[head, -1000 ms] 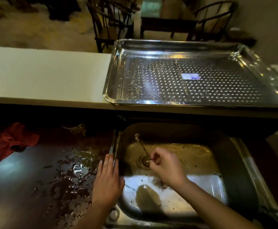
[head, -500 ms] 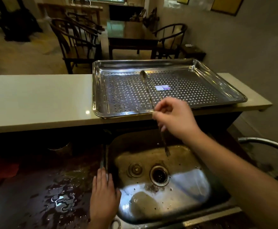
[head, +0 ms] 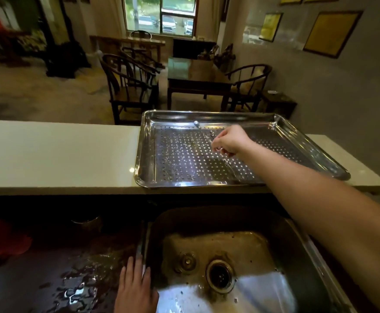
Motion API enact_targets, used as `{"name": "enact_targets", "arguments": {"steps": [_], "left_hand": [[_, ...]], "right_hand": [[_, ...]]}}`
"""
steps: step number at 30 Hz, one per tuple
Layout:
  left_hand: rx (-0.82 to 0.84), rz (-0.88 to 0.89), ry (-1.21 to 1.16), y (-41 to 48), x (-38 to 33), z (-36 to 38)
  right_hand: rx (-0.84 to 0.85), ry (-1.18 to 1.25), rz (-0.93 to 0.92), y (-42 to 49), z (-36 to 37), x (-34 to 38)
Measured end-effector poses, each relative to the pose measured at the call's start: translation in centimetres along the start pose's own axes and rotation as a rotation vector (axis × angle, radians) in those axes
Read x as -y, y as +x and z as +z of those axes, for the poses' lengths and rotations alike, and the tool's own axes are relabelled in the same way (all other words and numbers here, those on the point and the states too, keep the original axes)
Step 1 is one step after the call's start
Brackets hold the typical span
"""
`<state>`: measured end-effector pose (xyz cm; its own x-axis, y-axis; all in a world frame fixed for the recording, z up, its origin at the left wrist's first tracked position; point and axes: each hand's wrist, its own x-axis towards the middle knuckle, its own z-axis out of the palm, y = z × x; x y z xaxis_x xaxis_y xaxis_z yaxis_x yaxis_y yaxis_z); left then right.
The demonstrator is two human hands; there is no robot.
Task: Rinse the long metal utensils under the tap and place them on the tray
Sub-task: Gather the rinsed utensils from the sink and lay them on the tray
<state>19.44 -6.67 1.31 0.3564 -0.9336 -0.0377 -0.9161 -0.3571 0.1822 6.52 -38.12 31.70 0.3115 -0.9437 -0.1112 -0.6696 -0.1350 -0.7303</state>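
A long thin metal utensil with a small spoon-like end lies slanted just over the perforated steel tray. Its rounded end is near the tray's far rim; motion blurs the shaft. My right hand reaches over the tray's middle and pinches the shaft with curled fingers. Whether the utensil touches the tray I cannot tell. My left hand rests flat, fingers straight, on the left rim of the steel sink. No tap is in view.
The tray sits on a raised white ledge behind the sink. The sink holds a drain and a loose plug. To the left are a wet dark counter, a red cloth and a small metal cup.
My right hand lifted the utensil out of the sink and carried it up and forward over the tray. My left hand stayed on the sink's rim.
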Motion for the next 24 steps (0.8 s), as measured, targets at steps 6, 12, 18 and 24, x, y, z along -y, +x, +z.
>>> {"name": "enact_targets", "arguments": {"steps": [6,12,18,24], "left_hand": [[-0.26,0.076,-0.029,0.4,0.1,0.9],[-0.578,0.164,0.039,0.7,0.3,2.0],[-0.57,0.113,0.051,0.0,-0.7,1.4],[-0.343,0.12,0.007,0.5,-1.7,-3.8]], "right_hand": [[0.035,0.035,0.007,2.3,1.6,-1.0],[0.053,0.043,0.007,2.4,0.9,-2.6],[0.025,0.066,-0.025,1.3,-1.6,-4.2],[0.046,0.057,-0.067,0.1,-2.4,-5.1]]}}
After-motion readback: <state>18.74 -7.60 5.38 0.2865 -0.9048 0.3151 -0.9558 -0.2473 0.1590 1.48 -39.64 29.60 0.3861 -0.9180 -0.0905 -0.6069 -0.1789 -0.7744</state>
